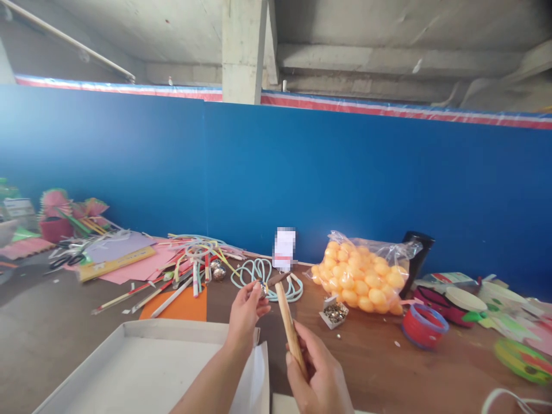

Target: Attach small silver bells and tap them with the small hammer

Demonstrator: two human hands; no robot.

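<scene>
My left hand (pixel 245 312) is raised above the table with its fingers pinched on a small silvery bell-like thing (pixel 263 288). My right hand (pixel 317 374) grips the lower end of a wooden stick (pixel 288 325) that points up and to the left. The stick's dark top end (pixel 278 278) sits right beside the silvery thing. Both hands hover over the far edge of a shallow white box (pixel 142 368).
A clear bag of orange balls (pixel 360 276) lies at the right, with a small box of metal bits (pixel 334 312) before it. Red and blue tape rolls (pixel 423 325), looped pale cords (pixel 263 276), silver bells (pixel 218 270), straws, coloured paper and scissors (pixel 69 260) cover the table by the blue wall.
</scene>
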